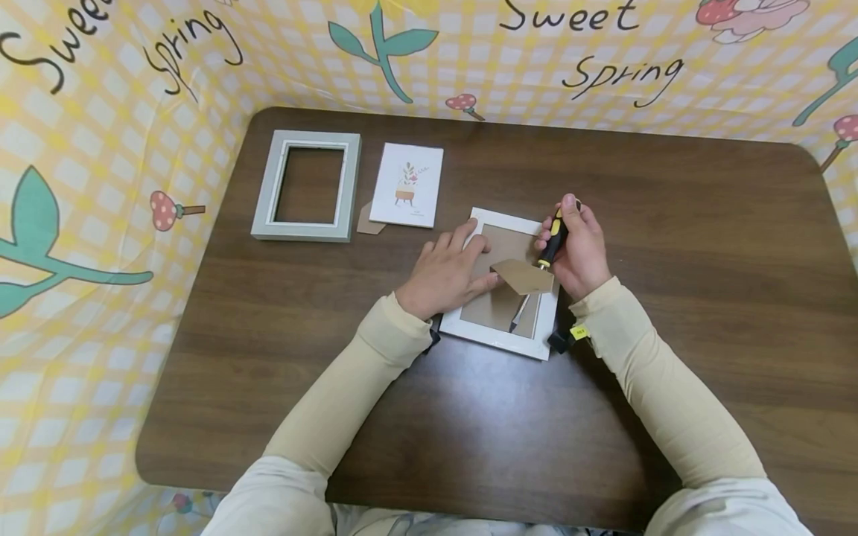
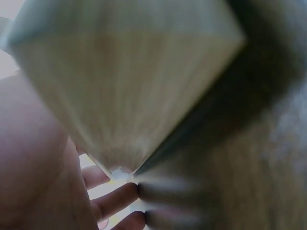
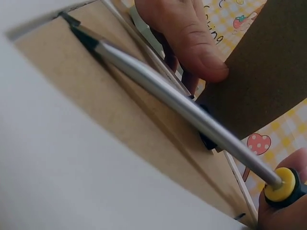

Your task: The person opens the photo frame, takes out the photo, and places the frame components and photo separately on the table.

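A white picture frame (image 1: 494, 345) lies back side up, its brown backing board (image 1: 482, 316) showing. From the board a brown cardboard stand (image 1: 526, 277) sticks up. My left hand (image 1: 447, 269) rests over the frame's left side, thumb against the stand (image 3: 268, 67). In my right hand (image 1: 582, 246) I grip a flat-tip screwdriver (image 1: 555, 237) with a black and yellow handle. Its metal shaft (image 3: 177, 105) slants down to the frame's near inner edge, where the tip meets a small dark tab (image 3: 69, 19). Left fingers (image 2: 117, 199) are spread in the left wrist view.
At the back left of the brown table (image 1: 281, 387) lies a pale grey-green frame (image 1: 264, 195). Beside it is a white card (image 1: 389, 186) with a plant picture, over a brown cardboard piece (image 1: 367, 222). A yellow checked cloth (image 1: 87, 357) surrounds the table's back and left.
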The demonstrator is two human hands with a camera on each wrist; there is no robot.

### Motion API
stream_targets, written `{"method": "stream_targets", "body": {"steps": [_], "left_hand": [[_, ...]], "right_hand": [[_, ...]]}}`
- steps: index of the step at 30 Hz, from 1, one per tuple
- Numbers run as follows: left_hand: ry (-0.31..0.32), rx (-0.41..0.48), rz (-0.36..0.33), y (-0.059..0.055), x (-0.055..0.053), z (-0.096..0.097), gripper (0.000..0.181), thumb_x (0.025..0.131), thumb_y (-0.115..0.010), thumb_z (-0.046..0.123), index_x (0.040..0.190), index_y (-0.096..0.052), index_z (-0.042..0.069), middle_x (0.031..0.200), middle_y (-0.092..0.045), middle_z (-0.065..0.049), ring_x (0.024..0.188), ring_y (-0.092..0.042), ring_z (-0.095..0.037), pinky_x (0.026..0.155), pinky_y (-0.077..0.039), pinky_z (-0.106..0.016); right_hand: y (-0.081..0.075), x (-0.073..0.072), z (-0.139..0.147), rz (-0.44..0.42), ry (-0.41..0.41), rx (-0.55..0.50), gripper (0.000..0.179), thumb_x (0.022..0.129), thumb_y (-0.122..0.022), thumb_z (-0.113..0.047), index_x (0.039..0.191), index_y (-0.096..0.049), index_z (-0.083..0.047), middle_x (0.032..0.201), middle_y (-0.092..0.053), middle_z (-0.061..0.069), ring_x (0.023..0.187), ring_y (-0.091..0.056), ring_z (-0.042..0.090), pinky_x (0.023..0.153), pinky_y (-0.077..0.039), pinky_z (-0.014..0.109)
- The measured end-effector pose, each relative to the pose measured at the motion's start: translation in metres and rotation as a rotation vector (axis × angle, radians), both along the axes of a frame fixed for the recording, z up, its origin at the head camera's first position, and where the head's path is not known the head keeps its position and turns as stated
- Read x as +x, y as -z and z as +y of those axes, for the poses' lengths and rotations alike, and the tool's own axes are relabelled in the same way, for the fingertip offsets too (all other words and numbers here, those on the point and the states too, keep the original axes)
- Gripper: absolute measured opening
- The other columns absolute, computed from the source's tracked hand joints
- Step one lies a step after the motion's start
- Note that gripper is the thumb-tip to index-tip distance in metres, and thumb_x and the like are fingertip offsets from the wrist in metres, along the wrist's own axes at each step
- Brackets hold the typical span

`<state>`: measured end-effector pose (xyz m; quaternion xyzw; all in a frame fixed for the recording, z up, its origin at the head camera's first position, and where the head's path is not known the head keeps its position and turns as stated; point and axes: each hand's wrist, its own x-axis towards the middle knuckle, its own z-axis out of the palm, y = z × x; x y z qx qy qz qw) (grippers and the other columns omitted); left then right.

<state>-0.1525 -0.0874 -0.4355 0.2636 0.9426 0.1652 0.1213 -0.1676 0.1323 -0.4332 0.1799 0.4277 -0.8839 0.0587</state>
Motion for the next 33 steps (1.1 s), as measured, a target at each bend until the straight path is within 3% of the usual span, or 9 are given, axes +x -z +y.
{"method": "stream_targets", "body": {"steps": [9, 17, 24, 29, 33], "left_hand": [[0.010, -0.012, -0.002, -0.0027, -0.0012, 0.0036, 0.052, 0.101, -0.051, 0.056, 0.137, -0.049, 0.018, 0.164, -0.019, -0.015, 0.132, -0.041, -0.033, 0.091, -0.040, -0.044], [0.010, -0.011, -0.006, -0.0013, -0.0014, 0.0064, 0.053, 0.101, -0.051, 0.056, 0.138, -0.049, 0.018, 0.165, -0.019, -0.015, 0.135, -0.040, -0.034, 0.094, -0.040, -0.045], [-0.004, -0.025, -0.010, 0.0000, 0.0018, 0.0027, 0.053, 0.101, -0.052, 0.056, 0.137, -0.049, 0.018, 0.165, -0.018, -0.015, 0.136, -0.039, -0.035, 0.094, -0.039, -0.045], [0.009, -0.019, -0.017, -0.0008, 0.0014, 0.0016, 0.055, 0.100, -0.053, 0.057, 0.138, -0.048, 0.018, 0.166, -0.016, -0.015, 0.136, -0.039, -0.035, 0.094, -0.039, -0.046], [0.024, 0.002, -0.118, -0.0034, 0.0005, -0.0025, 0.067, 0.096, -0.059, 0.058, 0.148, -0.041, 0.019, 0.168, -0.004, -0.012, 0.147, -0.025, -0.035, 0.108, -0.031, -0.051]], "right_hand": [[-0.0014, 0.0015, 0.0042, -0.001, -0.014, 0.002, 0.046, 0.097, -0.061, -0.037, 0.126, -0.045, -0.005, 0.092, -0.048, 0.007, 0.066, -0.049, 0.017, 0.059, -0.048, 0.026], [-0.0014, 0.0017, 0.0052, 0.008, 0.011, -0.047, 0.040, 0.097, -0.062, -0.035, 0.120, -0.047, -0.006, 0.088, -0.048, 0.008, 0.063, -0.049, 0.017, 0.058, -0.047, 0.026], [0.0036, 0.0015, 0.0026, 0.050, -0.067, -0.089, 0.039, 0.101, -0.056, -0.029, 0.123, -0.043, 0.000, 0.087, -0.052, 0.012, 0.065, -0.055, 0.021, 0.063, -0.054, 0.032], [0.0052, -0.0005, 0.0033, 0.115, -0.120, 0.018, 0.038, 0.100, -0.060, -0.027, 0.119, -0.044, 0.002, 0.084, -0.055, 0.013, 0.067, -0.061, 0.022, 0.072, -0.059, 0.039], [0.0054, -0.0028, 0.0028, 0.134, -0.128, 0.111, 0.036, 0.097, -0.067, -0.028, 0.114, -0.048, -0.002, 0.086, -0.056, 0.013, 0.068, -0.063, 0.023, 0.076, -0.059, 0.043]]}}
